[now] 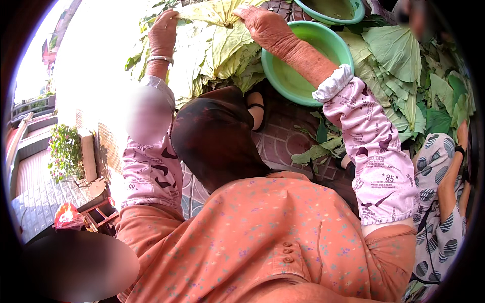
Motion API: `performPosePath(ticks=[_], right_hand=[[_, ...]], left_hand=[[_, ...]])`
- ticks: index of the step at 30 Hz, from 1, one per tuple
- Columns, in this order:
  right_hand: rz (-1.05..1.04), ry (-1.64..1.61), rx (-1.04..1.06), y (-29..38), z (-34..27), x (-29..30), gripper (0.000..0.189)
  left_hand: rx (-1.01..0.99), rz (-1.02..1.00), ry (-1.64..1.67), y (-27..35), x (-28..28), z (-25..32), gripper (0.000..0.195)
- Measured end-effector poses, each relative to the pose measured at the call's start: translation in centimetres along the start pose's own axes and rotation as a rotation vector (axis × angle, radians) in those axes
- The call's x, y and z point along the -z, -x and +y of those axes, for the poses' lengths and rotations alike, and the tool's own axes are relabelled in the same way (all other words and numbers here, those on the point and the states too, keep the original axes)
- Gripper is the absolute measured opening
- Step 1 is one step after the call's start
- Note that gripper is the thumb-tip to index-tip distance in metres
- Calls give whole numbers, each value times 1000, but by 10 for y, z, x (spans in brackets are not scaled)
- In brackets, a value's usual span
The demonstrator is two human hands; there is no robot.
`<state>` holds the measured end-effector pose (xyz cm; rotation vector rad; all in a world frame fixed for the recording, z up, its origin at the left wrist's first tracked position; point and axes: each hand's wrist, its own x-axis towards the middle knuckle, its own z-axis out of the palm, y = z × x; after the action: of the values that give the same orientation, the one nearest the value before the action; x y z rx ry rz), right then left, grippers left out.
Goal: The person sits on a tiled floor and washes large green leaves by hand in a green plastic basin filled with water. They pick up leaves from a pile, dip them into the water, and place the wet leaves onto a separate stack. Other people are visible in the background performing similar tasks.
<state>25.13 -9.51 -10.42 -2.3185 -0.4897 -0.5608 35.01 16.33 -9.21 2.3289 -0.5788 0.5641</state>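
Note:
Between my hands, at the top of the view, a yellow-green lotus leaf [214, 12] is stretched out over a pile of large pale leaves [223, 53]. My left hand [163, 34], with a silver bangle at the wrist, pinches the leaf's left edge. My right hand [261, 27] grips the leaf on its right side, with the forearm reaching over a green plastic basin [307, 94] that holds liquid. Both forearms wear pink printed sleeve covers.
A second green basin [358, 13] is at the top right. Stacked green leaves [398, 60] lie right of the basins, beside a person in patterned clothing [432, 166]. Loose leaf pieces [318, 151] lie on the paving. Far left are a flowering plant [66, 151] and a red plastic bag [69, 216].

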Motion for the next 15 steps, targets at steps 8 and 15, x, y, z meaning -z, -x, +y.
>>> performPosePath(ticks=[8,15], right_hand=[[-215,-143,-205,54,10,-110,24],[-398,-116,-276,62,4,-106,33]], left_hand=[[260,-324,-166,105,-21,-87,16],[260,-340,-148,119,-22,-88,16]])
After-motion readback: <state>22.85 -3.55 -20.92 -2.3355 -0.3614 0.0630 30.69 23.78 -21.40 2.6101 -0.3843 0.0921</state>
